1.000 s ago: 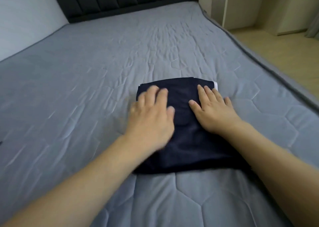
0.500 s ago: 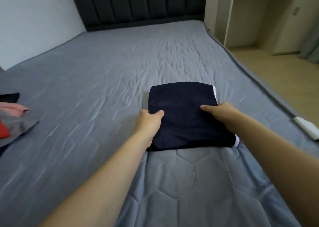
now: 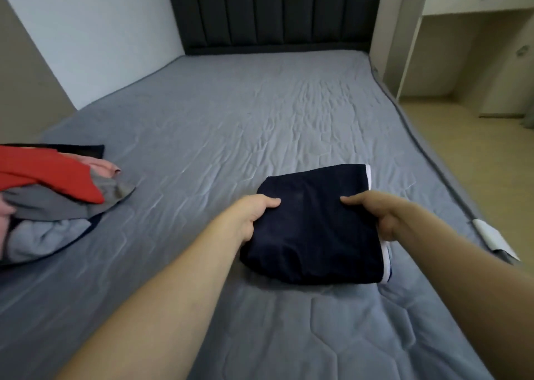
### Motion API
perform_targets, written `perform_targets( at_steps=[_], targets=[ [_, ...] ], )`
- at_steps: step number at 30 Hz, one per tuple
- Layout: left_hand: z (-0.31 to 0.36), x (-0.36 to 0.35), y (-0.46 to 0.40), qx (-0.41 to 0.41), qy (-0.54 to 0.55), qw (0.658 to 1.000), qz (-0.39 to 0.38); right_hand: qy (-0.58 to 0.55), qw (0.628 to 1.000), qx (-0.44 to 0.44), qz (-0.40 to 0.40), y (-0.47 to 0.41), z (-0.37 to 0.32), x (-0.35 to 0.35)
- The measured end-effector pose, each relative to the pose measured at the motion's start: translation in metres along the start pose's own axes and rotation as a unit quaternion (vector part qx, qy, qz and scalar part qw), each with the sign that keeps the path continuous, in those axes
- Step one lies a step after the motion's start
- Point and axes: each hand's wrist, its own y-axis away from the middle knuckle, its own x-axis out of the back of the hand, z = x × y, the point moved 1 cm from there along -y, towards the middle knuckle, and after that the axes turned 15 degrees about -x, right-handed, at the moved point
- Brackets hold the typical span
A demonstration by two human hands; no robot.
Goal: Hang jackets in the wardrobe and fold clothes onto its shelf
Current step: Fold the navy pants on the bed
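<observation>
A folded navy garment (image 3: 315, 232) with a white trim along its right edge is lifted slightly off the grey mattress (image 3: 260, 125). My left hand (image 3: 251, 215) grips its left side, thumb on top and fingers underneath. My right hand (image 3: 378, 215) grips its right side the same way, thumb lying across the top. The fingers of both hands are hidden under the cloth.
A loose pile of clothes (image 3: 52, 194) in red, pink, grey and pale blue lies at the mattress's left edge. A dark padded headboard (image 3: 274, 12) stands at the far end. White furniture (image 3: 433, 9) and wooden floor (image 3: 485, 171) lie to the right. A white tag (image 3: 491, 236) hangs off the mattress's right edge.
Both hands went from pressing flat on the garment to gripping its sides and lifting it. The view rose and turned left, bringing the clothes pile into sight.
</observation>
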Motion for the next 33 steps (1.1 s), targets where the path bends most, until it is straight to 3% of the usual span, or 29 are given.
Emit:
perform_targets(
  at_steps=[3, 7, 14, 18, 26, 33],
  targets=[
    [0.064, 0.039, 0.026, 0.0, -0.013, 0.999, 0.045, -0.007, 1.0, -0.006, -0.008, 0.053, -0.054, -0.029],
    [0.185, 0.114, 0.099, 0.009, -0.002, 0.994, 0.11, -0.014, 0.996, 0.006, -0.088, 0.17, -0.133, -0.087],
    [0.438, 0.296, 0.352, -0.078, 0.087, 0.976, 0.186, 0.087, 0.957, 0.093, -0.26, 0.481, -0.296, -0.22],
    [0.542, 0.391, 0.5, -0.128, 0.136, 0.952, 0.241, 0.147, 0.92, 0.157, -0.327, 0.645, -0.372, -0.325],
    [0.608, 0.564, 0.641, -0.183, 0.172, 0.879, 0.405, 0.31, 0.827, 0.229, -0.41, 0.799, -0.418, -0.548],
    [0.612, 0.736, 0.666, -0.229, 0.158, 0.797, 0.536, 0.308, 0.82, 0.232, -0.422, 0.819, -0.433, -0.746]
  ],
)
